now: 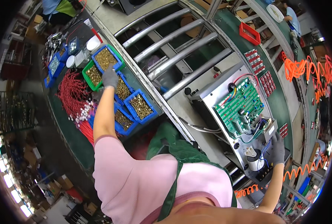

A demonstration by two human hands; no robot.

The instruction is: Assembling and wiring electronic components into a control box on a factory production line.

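My left hand, in a grey glove, reaches over the near edge of a blue bin of brass-coloured screws. Its fingertips point down at the screws; the back of the hand hides what they grip, if anything. My right hand, gloved too, rests with fingers stretched along the right side of an opened metal device. Inside that device sit a green circuit board with coloured wires and a white cylindrical part near the right hand.
More bins of brass fittings crowd the left bench, beside red wire bundles and a red-handled brush. Metal rollers lie between bench and device. Beyond are small red-and-white parts, a red tray and coiled orange hoses.
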